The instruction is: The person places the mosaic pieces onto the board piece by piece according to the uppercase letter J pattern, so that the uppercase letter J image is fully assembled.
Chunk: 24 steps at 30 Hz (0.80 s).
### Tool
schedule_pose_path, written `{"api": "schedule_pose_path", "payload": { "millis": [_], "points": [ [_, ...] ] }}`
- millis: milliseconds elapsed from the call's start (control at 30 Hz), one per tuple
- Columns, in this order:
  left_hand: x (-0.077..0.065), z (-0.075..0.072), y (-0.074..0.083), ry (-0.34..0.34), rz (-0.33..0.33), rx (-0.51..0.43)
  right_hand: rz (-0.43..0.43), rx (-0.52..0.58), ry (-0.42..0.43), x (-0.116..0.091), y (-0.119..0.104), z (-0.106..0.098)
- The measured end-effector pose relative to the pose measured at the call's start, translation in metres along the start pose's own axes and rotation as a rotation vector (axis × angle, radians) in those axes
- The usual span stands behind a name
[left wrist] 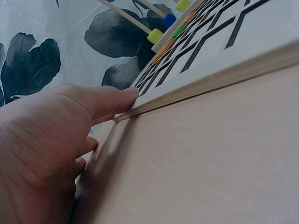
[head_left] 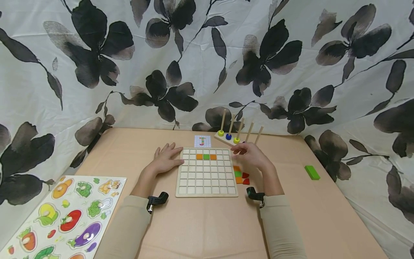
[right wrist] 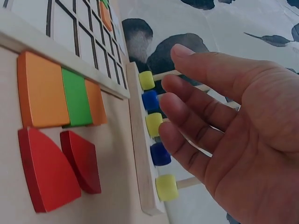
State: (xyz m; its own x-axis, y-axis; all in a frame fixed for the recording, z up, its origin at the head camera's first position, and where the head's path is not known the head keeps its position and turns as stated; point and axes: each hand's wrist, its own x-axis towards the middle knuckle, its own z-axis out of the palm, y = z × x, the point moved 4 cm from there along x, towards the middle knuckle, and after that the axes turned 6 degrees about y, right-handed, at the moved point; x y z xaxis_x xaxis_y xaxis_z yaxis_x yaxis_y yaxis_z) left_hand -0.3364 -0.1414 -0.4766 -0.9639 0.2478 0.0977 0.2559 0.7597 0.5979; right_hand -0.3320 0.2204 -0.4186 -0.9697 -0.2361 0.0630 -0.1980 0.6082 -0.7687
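A white wooden grid board (head_left: 207, 176) lies in mid-table, with an orange, a green (head_left: 206, 157) and another orange tile in its upper rows. My left hand (head_left: 166, 160) rests at the board's left edge, its thumb (left wrist: 114, 98) touching the rim and the other fingers spread on the table. Off the upper right corner hovers my right hand (right wrist: 252, 121), fingers loosely bent and holding nothing. Beside the board's right edge are an orange, a green (right wrist: 76, 98) and an orange tile in a row, next to two red curved-edge pieces (right wrist: 46, 170).
Behind the board stands a peg rack (right wrist: 142, 154) with yellow and blue beads, close to the right hand. A small pattern card (head_left: 202, 141) lies at the board's top edge. A green block (head_left: 312, 172) sits far right; a vegetable picture board (head_left: 81, 201) covers the left front.
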Motion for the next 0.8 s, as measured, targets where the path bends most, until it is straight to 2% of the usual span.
{"api": "schedule_pose_path", "payload": {
  "millis": [300, 500, 800],
  "points": [
    [0.001, 0.001, -0.002, -0.003, -0.001, 0.001, 0.058, -0.033, -0.096, -0.002, 0.014, -0.001],
    [0.000, 0.000, -0.001, -0.006, -0.001, -0.004, 0.059, -0.019, -0.183, -0.004, 0.022, 0.002],
    [0.000, 0.001, -0.001, -0.005, -0.002, -0.007, 0.044, -0.008, -0.230, -0.003, 0.030, 0.003]
  ]
}}
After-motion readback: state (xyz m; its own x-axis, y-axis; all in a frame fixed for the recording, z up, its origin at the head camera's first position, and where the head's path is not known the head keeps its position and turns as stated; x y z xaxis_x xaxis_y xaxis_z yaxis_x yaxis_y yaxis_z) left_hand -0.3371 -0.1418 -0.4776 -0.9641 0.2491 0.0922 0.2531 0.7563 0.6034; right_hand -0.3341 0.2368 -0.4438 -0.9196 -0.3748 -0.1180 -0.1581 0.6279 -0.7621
